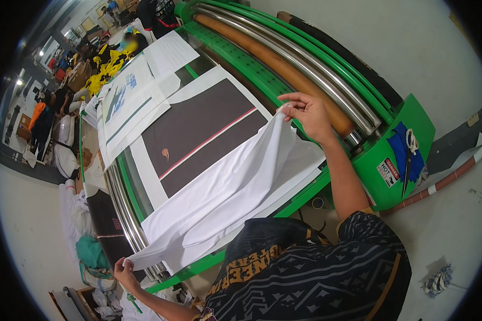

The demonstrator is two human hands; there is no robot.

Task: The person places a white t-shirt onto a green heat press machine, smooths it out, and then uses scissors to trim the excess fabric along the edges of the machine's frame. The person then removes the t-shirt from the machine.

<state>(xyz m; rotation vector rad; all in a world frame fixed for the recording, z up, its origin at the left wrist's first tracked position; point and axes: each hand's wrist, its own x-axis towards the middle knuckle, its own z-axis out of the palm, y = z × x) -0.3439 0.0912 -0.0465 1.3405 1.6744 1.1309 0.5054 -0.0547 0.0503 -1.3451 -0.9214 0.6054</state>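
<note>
A piece of white fabric (219, 187) stretches between my two hands in loose folds. My right hand (307, 114) pinches its far corner between thumb and fingers, above the machine bed. Down at the near left, my left hand (126, 274) pinches another corner beside the steel rollers. The fabric partly covers a white sheet printed with a dark brown panel (198, 128), which has a red and white stripe and a small emblem. This sheet lies on the bed of a green roller heat press (262, 75).
Further left on the bed lie other printed paper sheets (139, 91). An orange-brown roller (284, 59) and steel rollers run along the far side. Scissors (406, 170) and a blue cloth (400, 144) hang at the machine's right end. Yellow fabric (108, 64) is piled in the background.
</note>
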